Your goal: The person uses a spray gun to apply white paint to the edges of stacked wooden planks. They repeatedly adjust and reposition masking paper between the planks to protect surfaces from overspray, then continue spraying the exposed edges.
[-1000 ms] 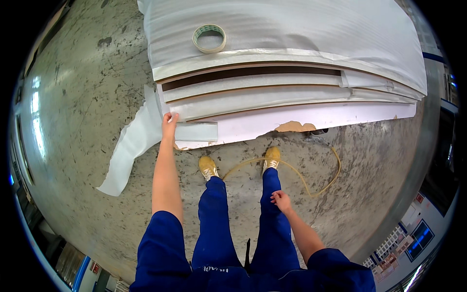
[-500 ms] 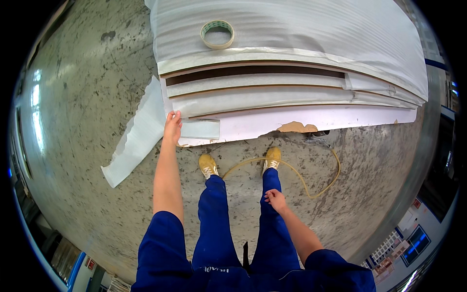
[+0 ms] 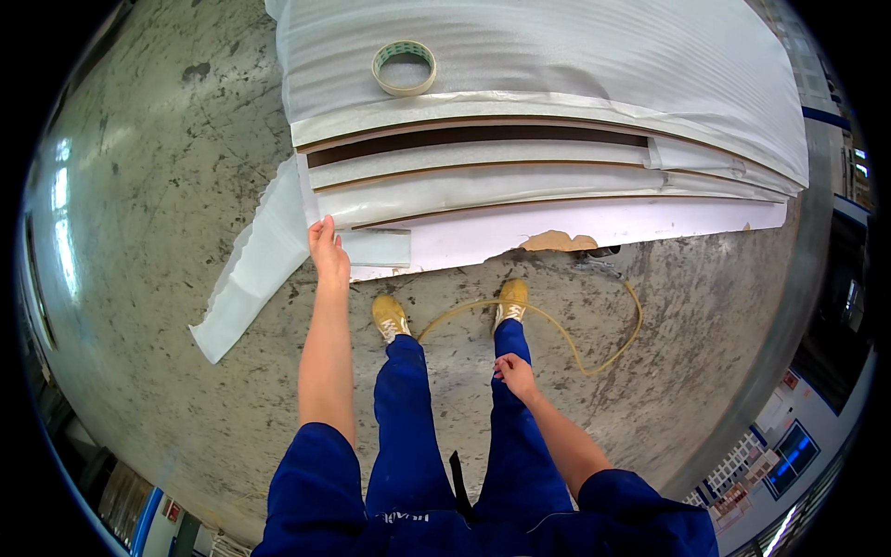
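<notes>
At the near left corner of a stack of panels (image 3: 575,212), my left hand (image 3: 328,251) has its fingers closed on the edge of the white foam wrapping sheet (image 3: 260,265). A loose, ragged strip of that sheet trails left and down over the floor. Just right of the hand lies a flat, pale greyish strip (image 3: 382,248) against the lowest panel. My right hand (image 3: 515,373) hangs in front of my right thigh, loosely curled, fingers somewhat apart, with nothing visible in it. A roll of tape (image 3: 425,82) rests on the foam-covered top.
A yellow hose (image 3: 566,336) curves over the scuffed floor near my shoes (image 3: 390,317), running to a fitting below the panels. The lowest panel has a torn brown patch (image 3: 559,241) on its near edge. A dark gap (image 3: 483,136) separates the upper layers.
The stack and tape roll sit slightly further left in the view. My left hand keeps its place at the corner on the foam sheet; my right hand has hardly moved.
</notes>
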Tool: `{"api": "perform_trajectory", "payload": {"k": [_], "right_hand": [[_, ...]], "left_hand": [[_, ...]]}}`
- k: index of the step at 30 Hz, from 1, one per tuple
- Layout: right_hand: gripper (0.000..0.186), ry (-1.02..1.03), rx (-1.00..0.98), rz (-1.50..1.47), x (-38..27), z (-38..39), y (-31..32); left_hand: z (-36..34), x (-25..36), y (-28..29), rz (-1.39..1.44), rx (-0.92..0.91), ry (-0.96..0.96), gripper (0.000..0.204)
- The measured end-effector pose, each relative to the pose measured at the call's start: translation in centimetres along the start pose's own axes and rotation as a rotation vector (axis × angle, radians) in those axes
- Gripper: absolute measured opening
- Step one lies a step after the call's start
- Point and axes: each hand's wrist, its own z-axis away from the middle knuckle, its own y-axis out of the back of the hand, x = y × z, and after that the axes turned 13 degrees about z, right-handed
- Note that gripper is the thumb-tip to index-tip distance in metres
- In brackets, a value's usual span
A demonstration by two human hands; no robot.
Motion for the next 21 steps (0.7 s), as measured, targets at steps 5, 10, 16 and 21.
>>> {"api": "perform_trajectory", "payload": {"k": [5,10,16,21], "right_hand": [[0.022,0.143,0.029,0.058,-1.5,-3.6,-0.9],[0.025,0.322,-0.074,-0.048,-11.5,-10.1,-3.0],[0.043,0.221,0.016,-1.019,-26.1,-14.1,-2.2],[0.059,0.094,0.033,-1.36,-28.1,-16.0,2.4]], "left_hand": [[0.1,1.8,-2.2,0.006,0.126,0.065,0.021],[-0.2,4.0,-4.3,-0.029,0.213,0.226,0.026],[-0.4,4.9,-3.7,0.053,0.265,0.375,0.036],[-0.4,5.5,-2.9,0.099,0.299,0.462,0.043]]}}
